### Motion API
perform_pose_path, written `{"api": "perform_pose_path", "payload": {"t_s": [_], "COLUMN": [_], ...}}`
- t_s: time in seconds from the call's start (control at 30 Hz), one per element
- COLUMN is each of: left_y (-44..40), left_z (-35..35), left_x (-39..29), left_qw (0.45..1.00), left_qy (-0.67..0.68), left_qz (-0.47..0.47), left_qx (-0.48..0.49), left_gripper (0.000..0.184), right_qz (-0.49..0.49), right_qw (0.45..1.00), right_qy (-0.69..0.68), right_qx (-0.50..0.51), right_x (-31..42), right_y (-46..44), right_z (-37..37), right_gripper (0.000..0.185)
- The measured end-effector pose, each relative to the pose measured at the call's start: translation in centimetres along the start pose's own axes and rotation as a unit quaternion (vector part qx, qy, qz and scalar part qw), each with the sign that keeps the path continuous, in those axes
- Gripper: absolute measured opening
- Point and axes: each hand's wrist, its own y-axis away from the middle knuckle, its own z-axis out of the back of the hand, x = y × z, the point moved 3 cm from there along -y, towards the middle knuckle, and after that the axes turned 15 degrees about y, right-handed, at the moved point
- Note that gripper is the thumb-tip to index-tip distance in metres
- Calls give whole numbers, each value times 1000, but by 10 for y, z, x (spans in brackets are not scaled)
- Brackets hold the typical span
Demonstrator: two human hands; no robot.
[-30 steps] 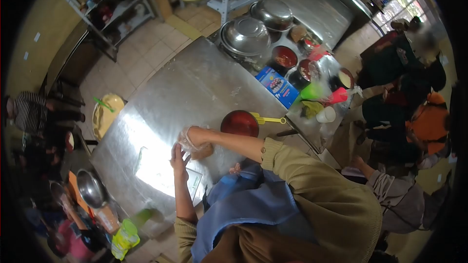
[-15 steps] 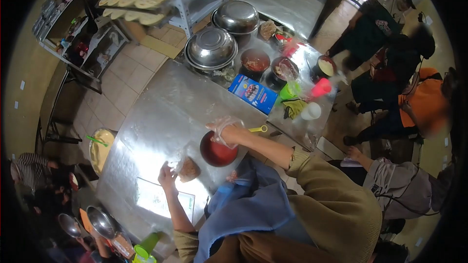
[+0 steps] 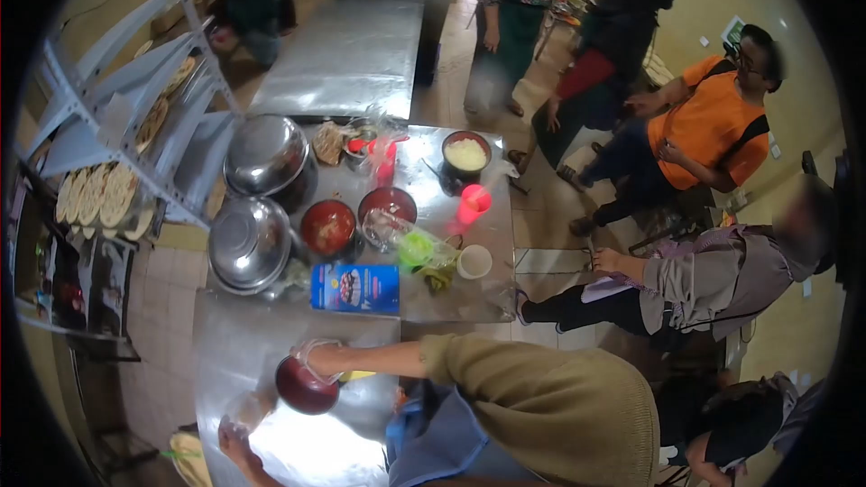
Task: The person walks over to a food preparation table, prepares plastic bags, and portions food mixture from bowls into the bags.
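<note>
My left hand (image 3: 234, 440) is closed at the near left of the metal table, pinching the top of a clear plastic bag (image 3: 253, 408) with brown contents. The bag is blurred. My right hand (image 3: 323, 359), in a clear plastic glove, is at the far rim of a dark red bowl (image 3: 308, 390). Its fingers point down into the bowl and are mostly hidden, so their grip does not show. A yellow handle (image 3: 361, 374) shows beside my right forearm. Beyond the bowl lies a blue printed box (image 3: 354, 289).
Large metal bowls (image 3: 250, 243) stand at the back left, near a rack (image 3: 194, 126) with flat breads. Red bowls (image 3: 328, 227), a pink cup (image 3: 473, 203), a green cup (image 3: 416, 251) and a white cup (image 3: 474, 261) occupy the second table. Several people stand to the right.
My view has turned right and up, so the table has shifted left and down. My right hand is still at the red bowl; my left hand is still at the bag.
</note>
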Motion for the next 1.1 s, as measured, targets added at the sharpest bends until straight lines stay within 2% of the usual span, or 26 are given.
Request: {"api": "perform_pose_path", "payload": {"t_s": [0.07, 0.17, 0.2, 0.23, 0.3, 0.33, 0.37, 0.4, 0.43, 0.47, 0.5, 0.53, 0.57, 0.6, 0.63, 0.67, 0.73, 0.83, 0.97, 1.03, 1.1], "left_y": [-46, -90, -108, -124, -140, -137, -130, -129, -116, -104, -95, -95, -94, -96, -109, -106, -116, -142, -160, -169, -175], "left_z": [-2, -12, -14, -11, -10, -18, -33, -37, -58, -83, -111, -126, -146, -162, -170, -191, -218, -246, -275, -283, -284], "left_x": [5, 2, 5, 12, 16, 7, -2, -12, -28, -43, -57, -58, -59, -56, -46, -49, -35, 3, 22, 31, 40], "left_qw": [999, 995, 991, 986, 994, 980, 943, 888, 856, 874, 888, 875, 935, 958, 934, 948, 960, 975, 984, 987, 988], "left_qy": [-30, -82, -120, -159, -88, -199, -312, -411, -434, -374, -336, -342, -239, -194, -246, -238, -200, -141, -112, -111, -124], "left_qz": [-11, 53, 53, 54, 56, -25, -100, -181, -263, -299, -310, -343, -262, -209, -248, -192, -144, -109, 20, 29, 16], "left_qx": [0, 5, 14, 19, 30, -13, -58, -100, -101, -84, -43, -15, 9, 38, 74, 88, 134, 133, 135, 114, 90], "left_gripper": [26, 30, 31, 32, 36, 41, 46, 43, 40, 35, 32, 31, 29, 28, 28, 27, 27, 32, 38, 39, 41], "right_qz": [-6, -26, 4, 20, 62, 39, 18, 34, 118, 121, 73, 13, -1, -15, -16, -50, -59, -143, -141, -119, -145], "right_qw": [1000, 995, 995, 999, 994, 991, 986, 995, 978, 978, 984, 978, 982, 985, 959, 941, 938, 929, 938, 948, 961], "right_qy": [12, -30, 51, 18, -58, -77, -99, -65, 20, 76, 24, -70, -35, 3, -134, -138, -8, 91, 92, 119, 113], "right_qx": [27, 89, 84, 29, -65, -100, -130, -63, -169, -150, -162, -195, -183, -173, -248, -306, -341, -330, -302, -271, -206], "right_x": [2, -1, -9, -25, -38, -36, -42, -47, -52, -63, -69, -79, -91, -104, -106, -107, -114, -117, -128, -135, -136], "right_y": [-11, -21, -32, -39, -53, -49, -42, -45, -41, -51, -54, -64, -79, -94, -98, -109, -129, -154, -187, -201, -203], "right_z": [29, 49, 35, 21, -13, -5, 20, 34, 49, 50, 66, 71, 75, 80, 96, 106, 127, 157, 179, 177, 175], "right_gripper": [28, 22, 20, 22, 29, 27, 26, 24, 22, 19, 17, 16, 21, 26, 25, 23, 24, 28, 31, 34, 38]}}
